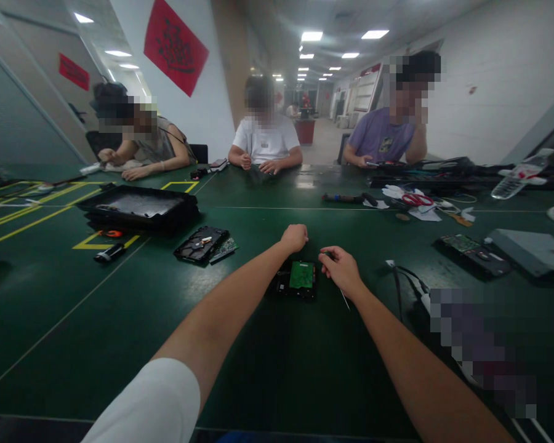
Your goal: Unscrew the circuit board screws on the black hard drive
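Observation:
A hard drive (282, 287) with a green circuit board (301, 275) on its upper face lies on the dark green table in front of me. Just beyond its far edge is my left hand (296, 238), its fingers curled closed; whatever they hold, if anything, is hidden. My right hand (341, 268) is beside the drive's right edge, thumb and fingers pinched together. From under this hand a thin metal shaft (345, 299) slants toward me, looking like a screwdriver's; its handle is hidden in the hand.
Left of the drive sit another hard drive (201, 244), a loose circuit board (224, 248) and stacked black trays (138, 206). To the right are a third drive (473, 255), a grey metal case (533, 251), cables (404, 277) and red scissors (418, 199). Several people sit opposite.

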`<control>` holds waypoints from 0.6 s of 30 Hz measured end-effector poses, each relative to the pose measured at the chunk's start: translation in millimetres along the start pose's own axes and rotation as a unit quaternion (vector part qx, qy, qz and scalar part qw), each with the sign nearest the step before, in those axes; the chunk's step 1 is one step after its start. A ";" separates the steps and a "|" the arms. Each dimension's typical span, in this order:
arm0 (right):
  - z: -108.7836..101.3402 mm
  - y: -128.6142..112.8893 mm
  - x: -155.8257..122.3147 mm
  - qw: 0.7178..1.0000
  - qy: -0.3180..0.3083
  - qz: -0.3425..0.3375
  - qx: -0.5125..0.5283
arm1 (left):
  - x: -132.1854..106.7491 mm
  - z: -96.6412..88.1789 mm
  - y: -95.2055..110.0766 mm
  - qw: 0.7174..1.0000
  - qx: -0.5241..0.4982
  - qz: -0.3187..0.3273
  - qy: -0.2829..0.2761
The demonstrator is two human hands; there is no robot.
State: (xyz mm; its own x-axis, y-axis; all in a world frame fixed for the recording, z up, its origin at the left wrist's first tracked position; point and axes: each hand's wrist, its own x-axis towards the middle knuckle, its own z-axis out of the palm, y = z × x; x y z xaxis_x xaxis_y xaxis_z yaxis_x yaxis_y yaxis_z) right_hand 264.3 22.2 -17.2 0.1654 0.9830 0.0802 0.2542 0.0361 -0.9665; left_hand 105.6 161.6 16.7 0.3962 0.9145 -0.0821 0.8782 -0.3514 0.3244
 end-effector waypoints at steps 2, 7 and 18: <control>0.3 1.6 0.8 1.000 0.003 -0.003 0.001 | -1.1 0.9 0.0 1.000 0.003 0.001 -0.001; -0.4 1.9 0.8 1.000 -0.005 -0.001 -0.002 | -1.5 4.3 -1.4 1.000 0.014 0.003 0.001; -1.3 4.6 0.8 1.000 -0.010 0.000 -0.001 | -8.1 5.2 -1.1 0.999 0.043 0.024 0.014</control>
State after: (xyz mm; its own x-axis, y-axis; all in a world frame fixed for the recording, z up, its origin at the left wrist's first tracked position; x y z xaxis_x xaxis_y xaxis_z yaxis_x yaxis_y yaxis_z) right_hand 266.9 23.0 -21.2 0.1461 0.9863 0.0761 0.2568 0.0365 -0.9658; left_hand 102.7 153.5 12.1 0.4314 0.9012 -0.0411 0.8788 -0.4095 0.2450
